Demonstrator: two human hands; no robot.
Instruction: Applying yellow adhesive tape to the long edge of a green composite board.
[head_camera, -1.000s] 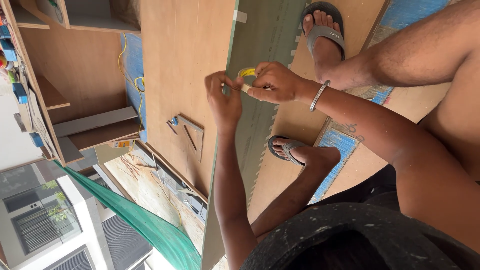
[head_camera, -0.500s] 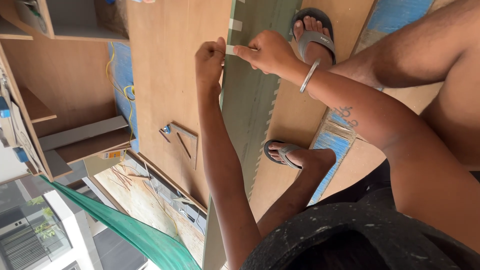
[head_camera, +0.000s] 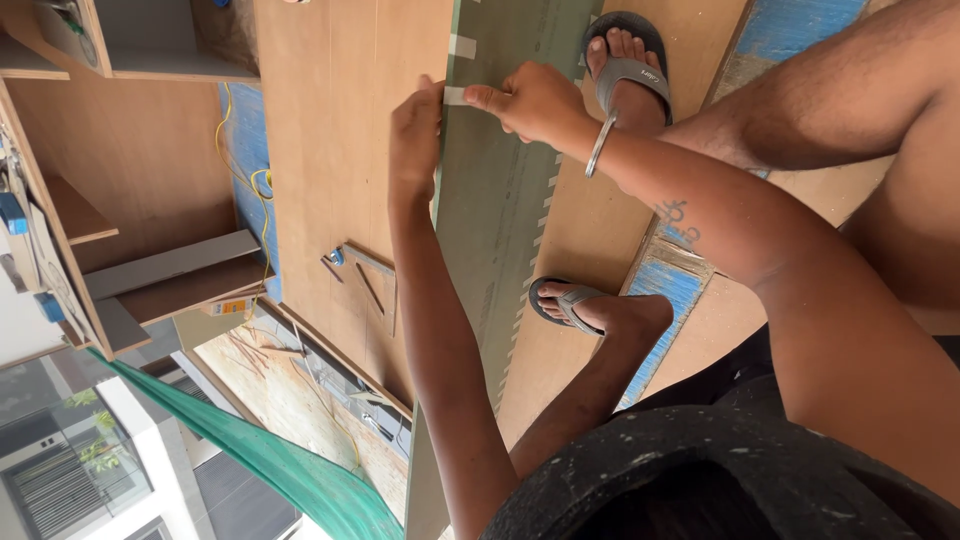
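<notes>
Plywood floor (head_camera: 330, 120), hands (head_camera: 415, 140) at panel (head_camera: 500, 200) edge.

Your right hand (head_camera: 535, 100) covers the end of the short white tape strip (head_camera: 455, 96), so you cannot tell how far it runs. Your left hand (head_camera: 413, 140) hides the near edge of the long grey-green laminate panel (head_camera: 500, 220) there, and the panel itself is cut off at the top and bottom edges. The dark speckled rounded thing (head_camera: 720, 480) at the bottom is cropped and too close to identify. The small blue-headed tool (head_camera: 333, 257) on the brown board is too small to tell.
</notes>
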